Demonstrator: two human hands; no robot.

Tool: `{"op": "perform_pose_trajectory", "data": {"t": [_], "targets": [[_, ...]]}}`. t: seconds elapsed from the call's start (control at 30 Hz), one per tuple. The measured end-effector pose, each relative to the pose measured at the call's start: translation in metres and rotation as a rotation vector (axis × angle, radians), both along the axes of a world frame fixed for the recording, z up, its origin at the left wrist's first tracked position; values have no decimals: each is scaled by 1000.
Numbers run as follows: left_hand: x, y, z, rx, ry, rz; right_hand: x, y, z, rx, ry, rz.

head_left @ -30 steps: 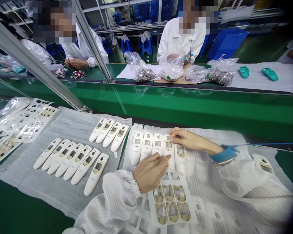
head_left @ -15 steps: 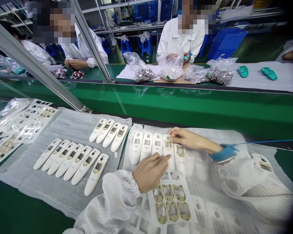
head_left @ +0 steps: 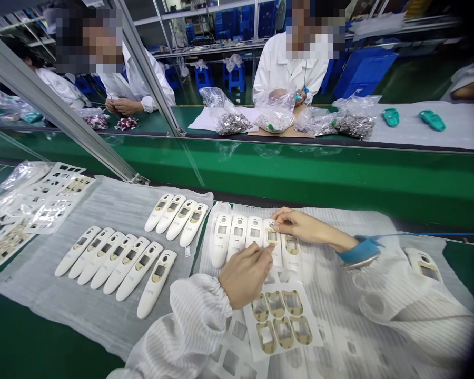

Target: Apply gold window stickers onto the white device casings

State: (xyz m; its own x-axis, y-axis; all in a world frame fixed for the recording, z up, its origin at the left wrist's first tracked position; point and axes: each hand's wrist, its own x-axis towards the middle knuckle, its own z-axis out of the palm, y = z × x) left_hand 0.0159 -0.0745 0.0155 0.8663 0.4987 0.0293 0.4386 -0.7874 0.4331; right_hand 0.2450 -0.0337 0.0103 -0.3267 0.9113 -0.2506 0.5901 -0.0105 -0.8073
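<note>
Five white handheld device casings stand in a row in front of me. On the fourth casing (head_left: 276, 255) lies a tan adhesive frame (head_left: 272, 236) around its window. My right hand (head_left: 294, 223) pinches at the frame's upper right edge. At its lower edge are the closed fingertips of my left hand (head_left: 245, 276), whose thumb is partly hidden. To the right, the fifth casing (head_left: 293, 258) bears a similar tan frame. Just below my left hand, a white backing sheet (head_left: 315, 345) carries several more adhesive frames.
Several framed casings (head_left: 154, 287) lie on the foam sheet (head_left: 35, 273) to the left. Sticker sheets (head_left: 49, 210) are at far left. A slanted metal post (head_left: 75, 113) crosses the view. Co-workers sit beyond the green divider (head_left: 292, 173); bags of metal parts (head_left: 233, 122) stand there.
My left hand has shifted slightly up and right at the casing. The backing sheet has slid a little right and turned. My right hand stays almost still.
</note>
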Motion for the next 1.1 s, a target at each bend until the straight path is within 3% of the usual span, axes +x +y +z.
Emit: {"op": "perform_pose_trajectory", "data": {"t": [1.1], "targets": [[-1,-1,-2,10,7,-18,2,0,-3,-50,84,-30]]}}
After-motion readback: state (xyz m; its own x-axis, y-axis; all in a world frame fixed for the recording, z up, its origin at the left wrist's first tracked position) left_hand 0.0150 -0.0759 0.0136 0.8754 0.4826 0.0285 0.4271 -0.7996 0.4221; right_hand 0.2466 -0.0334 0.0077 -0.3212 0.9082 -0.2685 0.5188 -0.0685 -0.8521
